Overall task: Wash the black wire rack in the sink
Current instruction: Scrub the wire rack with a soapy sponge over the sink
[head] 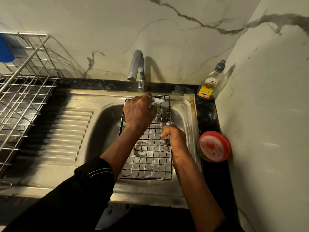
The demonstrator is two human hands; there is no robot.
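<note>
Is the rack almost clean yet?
Halfway, I think. Done: white suds coat the black wire rack. In hand: the left hand rubs a foamy white wad on its far edge while the right hand grips its side. Left: rinsing; no water runs from the curved steel tap.

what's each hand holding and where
Right hand grips the black wire rack by its right side rim. Left hand clutches a foamy scrubber at the rack's far edge.

The sink is brushed steel with a dull sheen. The black wire rack is thin dark-coated metal, wet with lather, like the scrubber. At 9 o'clock, a bare shiny wire dish rack; at 2 o'clock, a clear plastic bottle.
</note>
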